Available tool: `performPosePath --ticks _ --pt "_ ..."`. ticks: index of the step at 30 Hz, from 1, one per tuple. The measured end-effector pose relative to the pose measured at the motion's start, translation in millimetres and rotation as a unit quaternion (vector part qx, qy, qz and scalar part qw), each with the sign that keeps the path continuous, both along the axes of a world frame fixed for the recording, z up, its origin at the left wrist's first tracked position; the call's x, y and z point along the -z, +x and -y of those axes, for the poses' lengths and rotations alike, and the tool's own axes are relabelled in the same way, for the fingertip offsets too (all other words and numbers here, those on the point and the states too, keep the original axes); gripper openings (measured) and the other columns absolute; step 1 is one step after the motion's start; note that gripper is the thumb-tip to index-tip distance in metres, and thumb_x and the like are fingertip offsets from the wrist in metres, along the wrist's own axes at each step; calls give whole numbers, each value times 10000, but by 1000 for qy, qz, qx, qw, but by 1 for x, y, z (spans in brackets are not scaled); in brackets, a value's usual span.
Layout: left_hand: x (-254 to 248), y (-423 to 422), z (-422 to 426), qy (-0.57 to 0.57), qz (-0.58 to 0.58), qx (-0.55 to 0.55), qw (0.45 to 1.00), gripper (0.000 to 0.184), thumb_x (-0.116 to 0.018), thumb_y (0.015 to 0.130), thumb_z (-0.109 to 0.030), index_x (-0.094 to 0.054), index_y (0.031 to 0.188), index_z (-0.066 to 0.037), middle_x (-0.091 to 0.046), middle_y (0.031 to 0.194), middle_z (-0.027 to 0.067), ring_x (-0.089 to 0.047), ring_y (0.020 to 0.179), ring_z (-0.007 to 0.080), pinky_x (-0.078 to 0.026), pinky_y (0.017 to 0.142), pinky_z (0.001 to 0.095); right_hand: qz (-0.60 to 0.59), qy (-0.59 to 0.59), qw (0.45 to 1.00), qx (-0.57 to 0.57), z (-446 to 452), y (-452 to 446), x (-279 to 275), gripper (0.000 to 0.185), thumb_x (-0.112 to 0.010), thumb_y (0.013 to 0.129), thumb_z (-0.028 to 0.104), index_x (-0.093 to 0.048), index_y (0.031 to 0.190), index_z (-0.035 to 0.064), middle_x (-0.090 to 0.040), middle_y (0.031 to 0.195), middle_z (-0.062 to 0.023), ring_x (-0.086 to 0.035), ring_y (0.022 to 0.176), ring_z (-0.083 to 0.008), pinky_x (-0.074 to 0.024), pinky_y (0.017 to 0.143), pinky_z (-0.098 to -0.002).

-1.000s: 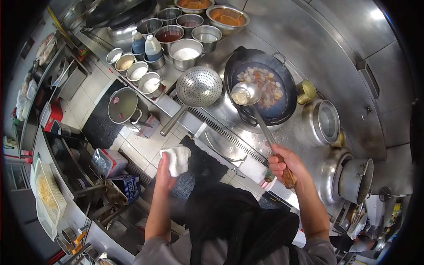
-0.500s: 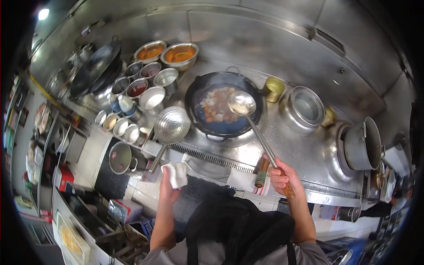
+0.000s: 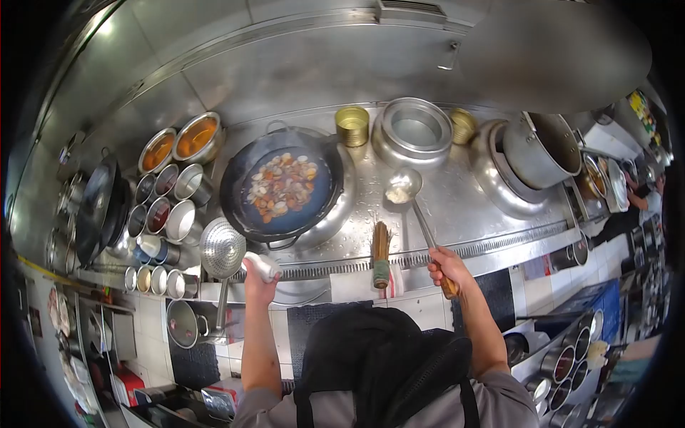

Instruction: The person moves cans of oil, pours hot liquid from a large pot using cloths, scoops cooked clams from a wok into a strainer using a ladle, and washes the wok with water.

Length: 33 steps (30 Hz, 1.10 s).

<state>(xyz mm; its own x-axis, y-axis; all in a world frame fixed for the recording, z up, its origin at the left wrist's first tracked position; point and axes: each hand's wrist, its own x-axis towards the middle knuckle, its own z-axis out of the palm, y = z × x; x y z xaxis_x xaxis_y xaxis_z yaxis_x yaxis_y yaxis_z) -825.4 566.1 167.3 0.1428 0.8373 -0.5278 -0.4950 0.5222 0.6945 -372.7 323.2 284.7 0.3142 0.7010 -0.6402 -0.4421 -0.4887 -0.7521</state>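
Observation:
My right hand (image 3: pixel 449 269) is closed around the wooden handle of a ladle (image 3: pixel 405 187). Its bowl, with some pale stuff in it, hangs over the steel counter, right of the wok. My left hand (image 3: pixel 258 291) grips a folded white cloth (image 3: pixel 262 265) near the wok's front edge. Sliced pieces of food (image 3: pixel 284 184), white and orange-brown, lie spread in the dark wok (image 3: pixel 235 211). Left of my left hand, a perforated strainer (image 3: pixel 222 246) rests with its handle toward me. A bamboo brush (image 3: pixel 381 246) with a green-bound end lies between ladle and wok.
Two bowls of orange liquid (image 3: pixel 196 137) and several steel containers (image 3: pixel 184 222) stand at the left. Behind the ladle are a gold tin (image 3: pixel 352 127) and a wide steel pot (image 3: pixel 412 135). A tall pot (image 3: pixel 546 153) is farther right. Another person (image 3: pixel 646 200) is at the far right.
The ladle has left the wok and now hangs over the counter to its right. My view has swung rightward. My left hand still holds the cloth, now nearer the wok.

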Motion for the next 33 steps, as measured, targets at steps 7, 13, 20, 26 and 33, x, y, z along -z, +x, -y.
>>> performPosePath --ticks 7,13,20,26,33 --pt "-18 33 -26 -60 47 28 997 577 -436 1021 -598 -457 1387 -153 -521 1320 69 -524 1183 265 -480 974 495 580 -145 790 -133 52 -25 101 644 -548 988 247 -267 1548 95 -687 885 -257 -702 761 -416 -567 698 -523" --pt "0 38 -52 -79 37 63 994 374 -614 1005 -400 -547 1273 -149 -607 1175 40 -597 1057 203 -524 894 449 594 -298 728 -171 55 -78 117 737 -538 966 190 -155 1594 150 -643 1113 -299 -685 930 -465 -550 843 -551" --pt "57 12 -87 -5 79 219 973 304 -659 963 -305 -567 1182 -115 -646 1063 58 -637 944 238 -556 843 429 517 -329 783 -105 38 -96 135 666 -546 892 121 -299 1508 68 -531 1326 -314 -680 1010 -447 -545 893 -531" --pt "20 36 -90 -213 105 160 958 381 -656 952 -349 -554 1220 -99 -601 1179 86 -581 1091 283 -541 959 508 444 -286 849 -6 38 -82 133 427 -527 936 190 -449 1318 15 -647 1110 -343 -650 1023 -499 -509 926 -571" --pt "7 38 -82 -163 58 187 967 285 -591 969 -228 -518 1235 -155 -548 1240 93 -525 1181 347 -565 894 456 442 -244 856 113 74 -104 167 387 -561 953 262 -487 1226 -1 -662 927 -361 -650 893 -539 -510 819 -610"
